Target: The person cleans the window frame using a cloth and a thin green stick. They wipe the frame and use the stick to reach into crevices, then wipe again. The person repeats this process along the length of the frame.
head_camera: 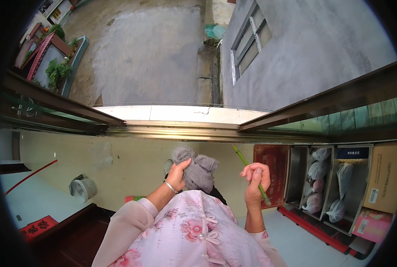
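My left hand [177, 176], with a bracelet at the wrist, is closed around a bunched grey cloth [201, 175] in front of my body. The cloth hangs in loose folds to the right of my fingers. In my right hand [257, 182] is a thin green stick [240, 155], perhaps a plant stem or bamboo. It slants from upper left to lower right, and both ends stick out past the fist. The two hands are apart, below the metal track [171, 130] of an open sliding window.
Brown-framed window panes [321, 96] stand at both sides, and a white outer sill [181, 112] lies beyond the track. At right are a red mat [273, 173], shelves with bagged things [316, 170] and a cardboard box [383, 177]. A white bucket [86, 189] stands on the floor at left.
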{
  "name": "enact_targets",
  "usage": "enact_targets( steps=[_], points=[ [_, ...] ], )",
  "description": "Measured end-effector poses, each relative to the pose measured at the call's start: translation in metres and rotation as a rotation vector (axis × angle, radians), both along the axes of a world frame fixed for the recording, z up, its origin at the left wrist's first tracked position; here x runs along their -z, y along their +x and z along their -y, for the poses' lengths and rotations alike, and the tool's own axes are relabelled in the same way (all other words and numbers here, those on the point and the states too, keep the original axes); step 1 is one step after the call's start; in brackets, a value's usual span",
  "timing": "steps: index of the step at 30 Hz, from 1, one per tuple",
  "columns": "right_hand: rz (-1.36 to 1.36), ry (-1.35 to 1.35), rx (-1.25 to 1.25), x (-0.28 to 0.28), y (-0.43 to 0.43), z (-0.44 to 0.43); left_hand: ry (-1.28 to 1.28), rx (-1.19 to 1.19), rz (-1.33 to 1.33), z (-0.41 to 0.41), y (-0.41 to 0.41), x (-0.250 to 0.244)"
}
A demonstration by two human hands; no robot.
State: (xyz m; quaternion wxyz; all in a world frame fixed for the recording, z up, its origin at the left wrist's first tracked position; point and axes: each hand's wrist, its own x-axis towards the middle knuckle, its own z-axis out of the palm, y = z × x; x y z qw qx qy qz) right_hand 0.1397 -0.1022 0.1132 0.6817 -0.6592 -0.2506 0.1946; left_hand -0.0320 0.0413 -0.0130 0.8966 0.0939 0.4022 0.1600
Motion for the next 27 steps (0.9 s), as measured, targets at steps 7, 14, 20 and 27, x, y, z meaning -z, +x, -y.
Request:
enact_targets(
  steps=[7,14,20,27],
  points=[
    [-0.220,0.300,0.019,-0.025,-0.036,-0.004,-0.065,-0.015,0.172,-0.042,-0.016,-0.001],
    [-0.081,0.293,0.192,-0.031,-0.088,-0.010,-0.055,-0.019,0.237,-0.068,0.026,-0.029],
    [0.151,0.156,0.152,-0.020,-0.067,-0.033,0.284,0.227,0.027,-0.075,0.098,-0.001],
    [0.187,0.076,0.041,0.030,-0.034,-0.047,0.295,0.218,-0.046,-0.074,0.105,0.000]
  ],
)
